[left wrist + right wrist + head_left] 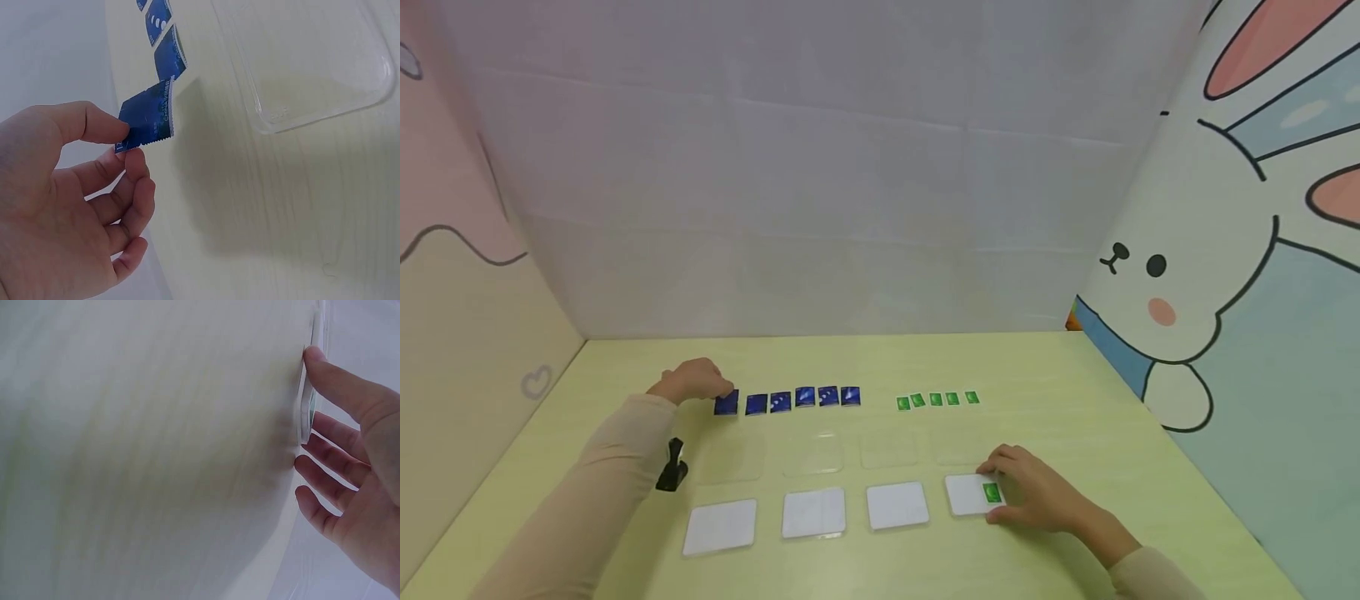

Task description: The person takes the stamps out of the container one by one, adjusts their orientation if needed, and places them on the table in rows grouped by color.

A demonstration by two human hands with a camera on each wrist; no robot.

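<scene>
My left hand (692, 381) pinches a blue sachet (149, 114) with serrated edges between thumb and forefinger. In the left wrist view it is lifted off the table, at the near end of the row of similar blue sachets (780, 402). At the right, my right hand (1041, 492) grips the rightmost white rectangular box (962, 495), thumb on its near edge and fingers on its far edge. A small green packet (992, 493) lies on that box's right part. The right wrist view shows this box (306, 412) only edge-on.
Several white boxes (719, 527) stand in the front row. Behind them are clear plastic trays (813, 455). Small green packets (936, 400) line the back right. A black object (672, 467) lies by my left forearm. Printed cloth walls (820, 208) enclose the table (850, 358).
</scene>
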